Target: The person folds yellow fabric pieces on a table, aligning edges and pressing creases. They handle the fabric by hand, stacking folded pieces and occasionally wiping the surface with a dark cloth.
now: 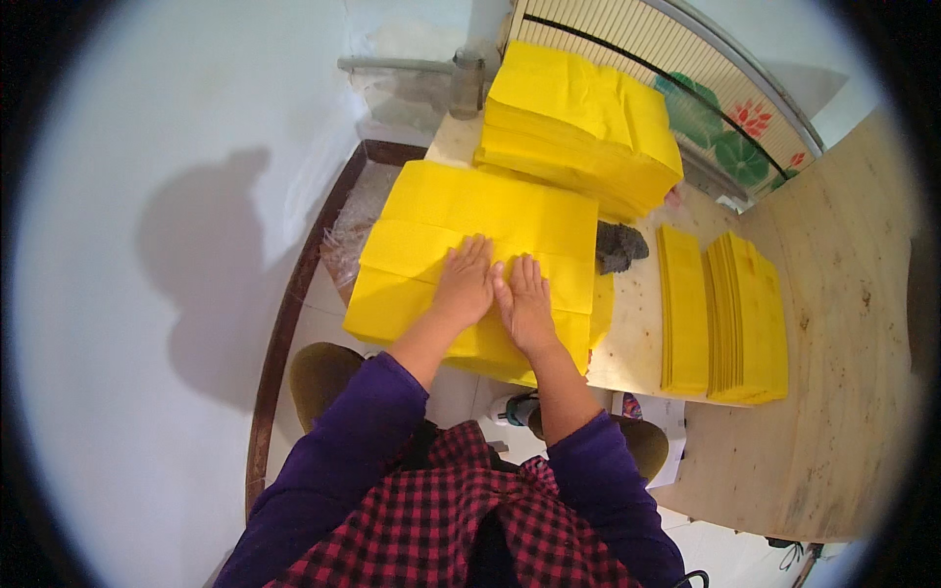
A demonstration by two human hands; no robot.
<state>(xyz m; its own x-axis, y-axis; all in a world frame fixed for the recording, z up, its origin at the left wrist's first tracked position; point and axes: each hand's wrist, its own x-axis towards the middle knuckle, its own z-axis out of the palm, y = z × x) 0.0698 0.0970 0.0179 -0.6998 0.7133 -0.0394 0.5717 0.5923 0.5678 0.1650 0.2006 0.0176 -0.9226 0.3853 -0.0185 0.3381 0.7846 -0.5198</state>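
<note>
Both my hands lie flat on a broad yellow sheet of paper-like or cloth-like material (529, 208) at the top of a pile, a crease running across it near my fingers. My left hand (466, 281) rests near the middle of the sheet, fingers stretched forward. Close beside it, thumbs almost meeting, my right hand (525, 304) also presses down with fingers extended. Neither hand grips anything. Behind this pile stands a thick stack of yellow sheets (578, 118), its top slightly wavy. A dark grey crumpled cloth (619, 247) sits just right of my pile.
Narrow folded yellow bundles (750, 318) and a thinner one (684, 309) line the right side of the wooden table (632, 343). A wooden board (833, 421) extends at the far right. A slatted panel with painted flowers (686, 98) stands behind. A wall (118, 323) is on the left.
</note>
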